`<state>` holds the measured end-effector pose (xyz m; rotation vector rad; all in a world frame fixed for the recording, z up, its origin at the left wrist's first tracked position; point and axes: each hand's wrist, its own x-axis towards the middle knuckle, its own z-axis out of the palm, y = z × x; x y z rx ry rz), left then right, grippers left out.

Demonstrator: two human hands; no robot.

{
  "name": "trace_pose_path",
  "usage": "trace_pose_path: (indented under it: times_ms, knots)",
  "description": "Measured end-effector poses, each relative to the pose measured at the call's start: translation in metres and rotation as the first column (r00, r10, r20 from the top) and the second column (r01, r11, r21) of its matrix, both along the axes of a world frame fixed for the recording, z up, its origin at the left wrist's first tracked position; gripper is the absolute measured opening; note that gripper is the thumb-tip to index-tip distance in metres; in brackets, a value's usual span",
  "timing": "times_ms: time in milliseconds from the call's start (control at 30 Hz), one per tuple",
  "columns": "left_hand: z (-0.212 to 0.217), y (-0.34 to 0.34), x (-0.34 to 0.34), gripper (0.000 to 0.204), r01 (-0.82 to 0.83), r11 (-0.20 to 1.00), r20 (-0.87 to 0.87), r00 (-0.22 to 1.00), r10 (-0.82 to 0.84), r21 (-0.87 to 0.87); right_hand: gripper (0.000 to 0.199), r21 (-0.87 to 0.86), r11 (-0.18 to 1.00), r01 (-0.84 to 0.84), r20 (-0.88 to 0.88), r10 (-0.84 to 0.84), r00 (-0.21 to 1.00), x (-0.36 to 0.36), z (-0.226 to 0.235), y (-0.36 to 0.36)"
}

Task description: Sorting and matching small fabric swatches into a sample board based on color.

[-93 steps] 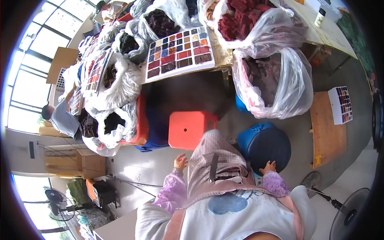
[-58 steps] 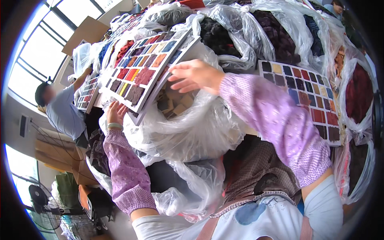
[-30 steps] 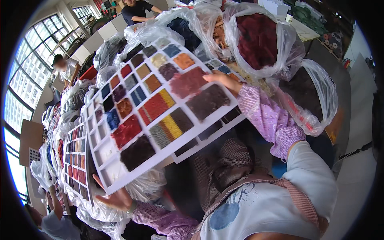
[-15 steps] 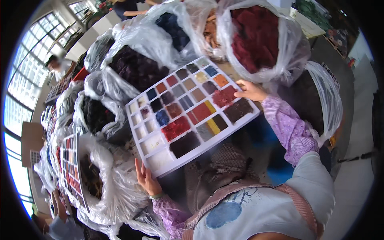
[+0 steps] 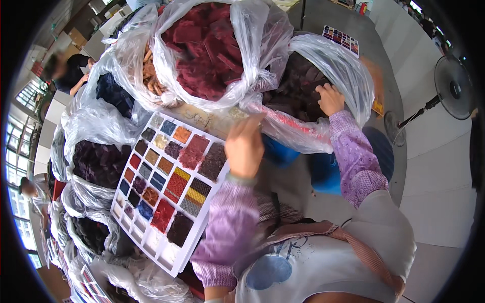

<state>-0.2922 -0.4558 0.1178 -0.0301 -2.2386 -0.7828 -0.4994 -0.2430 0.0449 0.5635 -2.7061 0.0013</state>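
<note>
A white sample tray (image 5: 151,243) with many small compartments of coloured fabric scraps lies tilted on plastic bags in front of me. My left hand (image 5: 245,146) is blurred, hovering at the tray's right edge with fingers pointing away; its grip is unclear. My right hand (image 5: 331,98) is curled on the rim of a clear plastic bag (image 5: 343,70) holding dark brown scraps. Both arms wear purple patterned sleeves.
A big bag of dark red scraps (image 5: 202,50) sits beyond the tray, a dark purple one (image 5: 98,161) to its left. A blue stool (image 5: 381,151) stands below my right arm. Another sample tray (image 5: 342,39) and a floor fan (image 5: 454,86) are far right. Other people (image 5: 65,65) work at the left.
The tray has come down onto the bags. My right hand left its far corner and went to the brown-scrap bag. My left hand moved from the near corner to the tray's right edge.
</note>
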Motion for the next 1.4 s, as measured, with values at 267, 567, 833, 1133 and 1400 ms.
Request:
trace_pose_path:
  times_ms: [267, 567, 833, 1133, 1400]
  knots:
    - [-0.111, 0.063, -0.153, 0.014, 0.094, 0.857, 0.377, 0.918, 0.122, -0.507, 0.058, 0.045, 0.994, 0.097, 0.026, -0.098, 0.995, 0.006, -0.012, 0.04]
    - [0.007, 0.006, -0.08, 0.016, -0.128, 0.965, 0.008, 0.991, 0.134, -0.229, 0.049, 0.096, 0.99, -0.1, 0.005, 0.1, 0.995, 0.003, 0.017, 0.014]
    - [0.067, -0.143, 0.16, 0.022, -0.092, 0.981, 0.104, 0.992, 0.075, 0.172, 0.041, -0.325, 0.907, -0.269, -0.075, 0.259, 0.963, 0.016, 0.066, -0.003]
    - [-0.023, -0.196, 0.379, 0.018, -0.114, 0.591, 0.093, 0.993, 0.066, 0.799, 0.028, -0.97, 0.243, -0.008, 0.238, 0.957, 0.165, 0.33, 0.075, -0.245]
    - [-0.047, -0.221, 0.396, 0.02, -0.131, 0.461, 0.178, 0.982, -0.059, 0.877, 0.032, -0.81, 0.261, -0.526, 0.278, 0.959, 0.047, 0.398, 0.04, -0.262]
